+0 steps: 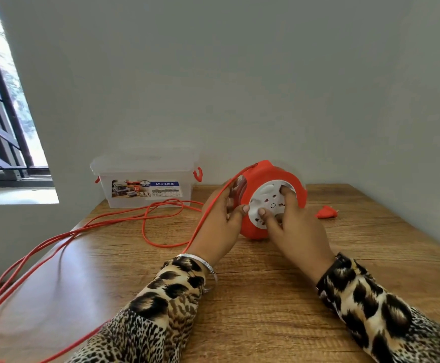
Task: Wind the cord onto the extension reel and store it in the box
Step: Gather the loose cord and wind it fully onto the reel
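On the wooden bench (239,297) our left hand (220,226) clamps the side of the upright orange reel (268,200) while our right hand (296,226) presses fingers into its white socket face, loose cord (145,218) trailing leftward, and the lidded clear box (145,179) stands behind, its contents unclear.

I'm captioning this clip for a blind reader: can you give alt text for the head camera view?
Two hands hold an orange extension reel upright on a wooden table: the left hand steadies its side, the right hand has fingers in the white socket face. Loose orange cord trails left off the table, and a lidded clear box stands behind by the wall.
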